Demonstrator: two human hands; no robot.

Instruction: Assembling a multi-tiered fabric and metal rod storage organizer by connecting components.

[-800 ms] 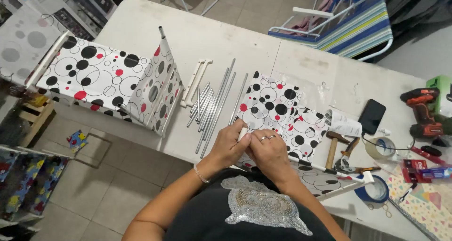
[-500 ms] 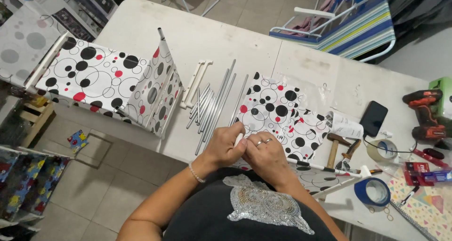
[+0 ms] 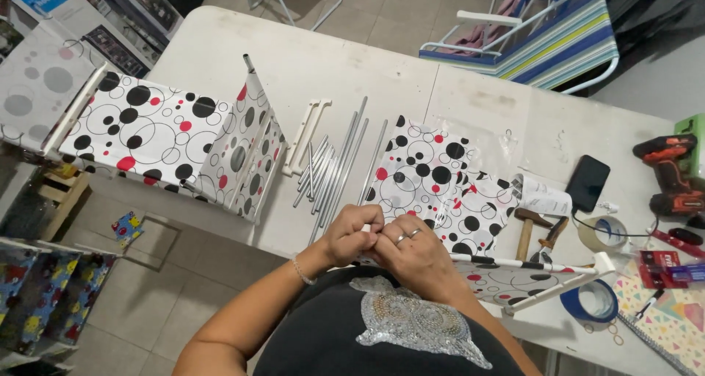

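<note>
My left hand (image 3: 352,233) and my right hand (image 3: 407,251) are pressed together at the near edge of the white table (image 3: 367,60), pinching a small white piece (image 3: 365,228) between their fingertips. Just beyond them lies a dotted plastic sheet (image 3: 433,174), white with black and red circles. A white tube with a corner connector (image 3: 547,267) runs to the right from under my right hand, carrying more dotted fabric. A bundle of grey metal rods (image 3: 334,167) lies left of the sheet.
A partly built dotted fabric shelf frame (image 3: 169,134) stands at the table's left. Two white plastic bars (image 3: 305,134) lie beside the rods. At the right are a hammer (image 3: 525,229), phone (image 3: 590,183), tape rolls (image 3: 596,300), a red drill (image 3: 668,170). A striped folding chair (image 3: 543,38) stands behind.
Both hands have drawn slightly closer to my body and stay clasped on the small white piece. Nothing on the table has moved.
</note>
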